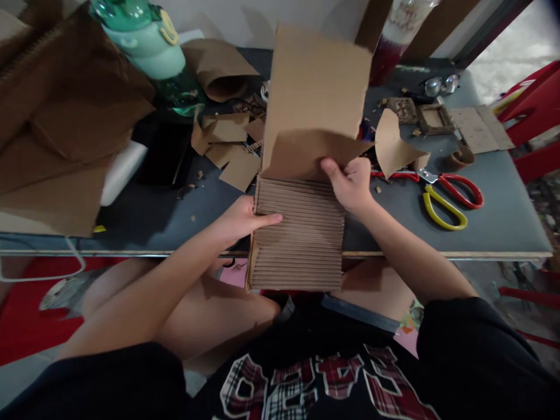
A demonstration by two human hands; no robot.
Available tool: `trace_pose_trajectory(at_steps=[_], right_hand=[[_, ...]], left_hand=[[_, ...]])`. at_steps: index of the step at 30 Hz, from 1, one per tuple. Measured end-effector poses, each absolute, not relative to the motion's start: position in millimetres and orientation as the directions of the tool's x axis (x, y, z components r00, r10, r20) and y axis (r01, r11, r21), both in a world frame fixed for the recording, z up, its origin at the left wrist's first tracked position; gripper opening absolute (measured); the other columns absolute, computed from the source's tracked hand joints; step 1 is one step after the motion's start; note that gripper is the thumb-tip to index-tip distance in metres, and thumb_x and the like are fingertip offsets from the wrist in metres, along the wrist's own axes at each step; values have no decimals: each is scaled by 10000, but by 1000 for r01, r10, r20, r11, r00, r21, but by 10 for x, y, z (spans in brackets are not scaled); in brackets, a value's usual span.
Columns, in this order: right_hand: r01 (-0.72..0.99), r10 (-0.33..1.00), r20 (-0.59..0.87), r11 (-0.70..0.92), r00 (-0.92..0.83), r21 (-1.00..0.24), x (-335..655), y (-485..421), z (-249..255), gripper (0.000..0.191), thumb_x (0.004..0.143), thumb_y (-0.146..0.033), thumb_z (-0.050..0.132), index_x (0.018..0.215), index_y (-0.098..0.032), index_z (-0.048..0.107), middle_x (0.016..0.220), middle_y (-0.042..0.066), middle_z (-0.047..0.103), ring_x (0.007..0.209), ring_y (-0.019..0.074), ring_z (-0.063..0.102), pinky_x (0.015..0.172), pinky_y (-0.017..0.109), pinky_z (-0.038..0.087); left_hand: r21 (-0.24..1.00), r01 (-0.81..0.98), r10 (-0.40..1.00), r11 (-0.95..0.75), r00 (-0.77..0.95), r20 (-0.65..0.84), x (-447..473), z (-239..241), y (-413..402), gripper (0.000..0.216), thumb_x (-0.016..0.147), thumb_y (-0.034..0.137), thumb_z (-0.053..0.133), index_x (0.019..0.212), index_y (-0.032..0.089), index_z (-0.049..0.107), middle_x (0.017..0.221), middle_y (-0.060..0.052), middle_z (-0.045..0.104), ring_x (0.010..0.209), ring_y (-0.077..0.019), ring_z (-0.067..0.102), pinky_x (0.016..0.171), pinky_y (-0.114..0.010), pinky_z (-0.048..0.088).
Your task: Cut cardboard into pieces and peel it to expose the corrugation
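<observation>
A long piece of corrugated cardboard [300, 233] reaches from over my lap across the table's front edge. Its near part shows bare ridges, while smooth brown paper [312, 87] covers the far part. My left hand [249, 221] grips the left edge, thumb lying on the ridges and fingers hidden beneath. In my right hand [352, 181] the lifted edge of the paper layer is pinched, thumb on top, at the line where ridges meet smooth paper.
Scissors [446, 198] with red and yellow handles lie at the right, near torn cardboard scraps [396, 143], small cardboard frames [435, 119] and glasses [441, 86]. A green bottle [149, 52], a dark phone [164, 154] and a large brown cardboard piece [56, 134] occupy the left.
</observation>
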State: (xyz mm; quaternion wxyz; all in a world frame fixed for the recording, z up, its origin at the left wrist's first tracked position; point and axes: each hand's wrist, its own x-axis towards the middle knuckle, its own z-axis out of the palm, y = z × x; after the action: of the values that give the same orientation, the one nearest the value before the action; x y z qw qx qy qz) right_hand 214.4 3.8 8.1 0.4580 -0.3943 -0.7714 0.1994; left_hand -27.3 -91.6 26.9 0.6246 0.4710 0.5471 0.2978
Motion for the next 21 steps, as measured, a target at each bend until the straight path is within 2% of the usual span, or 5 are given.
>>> trace_pose_trajectory(at_steps=[5, 8, 12, 17, 21], right_hand=[[353, 625, 420, 749, -658, -561, 2270, 77, 85, 932, 693, -805, 727, 1378, -184, 614, 1480, 143, 591, 1431, 371, 492, 1224, 545, 379], [336, 572, 346, 767, -744, -546, 2265, 33, -36, 897, 799, -739, 685, 1493, -194, 525, 1535, 135, 545, 1467, 347, 454, 1235, 540, 358], [479, 676, 366, 722, -639, -498, 2154, -104, -215, 469, 996, -509, 534, 1326, -211, 682, 1327, 119, 706, 1324, 286, 610, 1155, 459, 473], [499, 642, 336, 756, -689, -423, 2069, -180, -227, 382, 1005, -475, 513, 1102, -214, 774, 1098, 118, 782, 1148, 301, 703, 1021, 458, 559], [575, 735, 338, 673, -588, -465, 2051, -121, -157, 450, 993, -543, 505, 915, -195, 779, 939, 143, 777, 1058, 325, 721, 1013, 478, 564]], left_hand=[[872, 250, 829, 421, 284, -482, -387, 377, -891, 359, 563, 357, 938, 823, 188, 757, 852, -74, 774, 973, -341, 741, 978, -509, 590], [856, 207, 846, 475, 163, -508, -385, 430, -867, 340, 582, 407, 912, 775, 178, 751, 845, -97, 774, 962, -355, 742, 984, -512, 586], [814, 58, 809, 577, 96, -580, -411, 376, -774, 413, 593, 513, 885, 757, 156, 758, 860, -140, 780, 934, -367, 751, 994, -533, 576], [882, 90, 859, 462, 203, -471, -412, 269, -701, 522, 494, 339, 980, 934, 143, 779, 1042, -131, 790, 1086, -354, 727, 1069, -496, 531], [922, 88, 903, 377, 187, -387, -312, 241, -779, 544, 583, 344, 953, 1046, 137, 756, 1153, -129, 770, 1167, -329, 699, 1114, -486, 496]])
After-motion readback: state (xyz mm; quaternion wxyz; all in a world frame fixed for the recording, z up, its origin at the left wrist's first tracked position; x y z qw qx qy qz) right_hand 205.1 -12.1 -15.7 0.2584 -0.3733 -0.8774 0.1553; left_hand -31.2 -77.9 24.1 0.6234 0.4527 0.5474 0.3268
